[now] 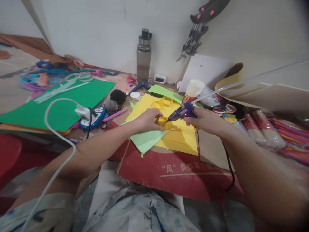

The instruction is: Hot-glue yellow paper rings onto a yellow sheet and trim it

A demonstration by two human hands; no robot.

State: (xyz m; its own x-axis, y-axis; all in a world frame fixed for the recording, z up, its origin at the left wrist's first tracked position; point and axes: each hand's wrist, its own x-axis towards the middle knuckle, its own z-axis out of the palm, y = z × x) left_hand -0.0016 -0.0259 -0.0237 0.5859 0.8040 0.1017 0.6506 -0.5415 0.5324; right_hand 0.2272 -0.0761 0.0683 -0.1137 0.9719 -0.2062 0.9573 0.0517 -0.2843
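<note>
My right hand [200, 119] is closed around the handle of a dark blue glue gun [184, 111] with a small red light on its side. The gun's nozzle points left and down, at or just beside a curled yellow paper strip [164, 123]. My left hand [149, 119] pinches that strip from the left. Under both hands lie yellow paper sheets [181, 141] and a light green sheet [147, 140]. More yellow paper loops [163, 102] rest just behind my left hand.
A water bottle [144, 58] and a small digital clock [159, 79] stand by the wall. Paper cups [194, 88] are behind the glue gun. A power strip [94, 119] and green sheets [60, 103] lie left. Packaged sticks [260, 127] lie right. A white cable [60, 167] crosses my left arm.
</note>
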